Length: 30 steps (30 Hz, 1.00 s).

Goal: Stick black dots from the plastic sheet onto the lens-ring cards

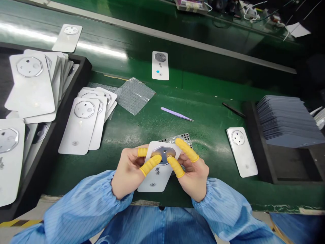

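Observation:
Between my two hands is a white phone back cover (158,178) with a shiny octagonal camera plate near its top and dark characters below. My left hand (133,169) grips its left side, the thumb on the plate. On the other side my right hand (191,169) holds the upper right edge, its thumb also on the plate and the index finger along the top corner. Yellow finger cots cover the thumbs and index fingers. Partly hidden behind the cover lies a clear sheet with small black rings (187,137).
Purple tweezers (177,114) and bubble wrap (135,96) lie ahead. White covers (78,130) are stacked at left beside a black tray (85,67) of more covers. Rightward are a single cover (242,152), black tweezers (234,110) and a black box (264,162) holding grey sheets (286,118).

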Motion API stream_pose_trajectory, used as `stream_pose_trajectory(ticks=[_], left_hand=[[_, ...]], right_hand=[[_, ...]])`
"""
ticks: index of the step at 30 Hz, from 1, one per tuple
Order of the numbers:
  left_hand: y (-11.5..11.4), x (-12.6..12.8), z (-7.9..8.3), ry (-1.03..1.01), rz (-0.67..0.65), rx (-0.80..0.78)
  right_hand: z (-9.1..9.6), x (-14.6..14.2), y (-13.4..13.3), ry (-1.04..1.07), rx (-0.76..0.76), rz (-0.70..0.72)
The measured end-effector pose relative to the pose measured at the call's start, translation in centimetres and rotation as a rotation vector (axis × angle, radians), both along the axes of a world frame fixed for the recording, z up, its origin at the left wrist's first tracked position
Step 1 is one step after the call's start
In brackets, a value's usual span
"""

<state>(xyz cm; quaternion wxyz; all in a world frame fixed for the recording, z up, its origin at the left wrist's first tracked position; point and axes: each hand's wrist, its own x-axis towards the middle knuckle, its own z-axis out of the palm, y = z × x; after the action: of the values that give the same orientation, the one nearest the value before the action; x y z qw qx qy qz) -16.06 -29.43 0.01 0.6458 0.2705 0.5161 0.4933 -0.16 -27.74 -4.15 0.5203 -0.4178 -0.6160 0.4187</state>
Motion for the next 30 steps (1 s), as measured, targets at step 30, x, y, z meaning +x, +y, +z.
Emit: stream_pose_trajectory(ticks=[30], left_hand=[[1.5, -0.9, -2.0, -0.13, -0.08, -0.104]], right_hand=[[-0.1, -0.8, 1.0, 0.271, -0.356, 0.082]])
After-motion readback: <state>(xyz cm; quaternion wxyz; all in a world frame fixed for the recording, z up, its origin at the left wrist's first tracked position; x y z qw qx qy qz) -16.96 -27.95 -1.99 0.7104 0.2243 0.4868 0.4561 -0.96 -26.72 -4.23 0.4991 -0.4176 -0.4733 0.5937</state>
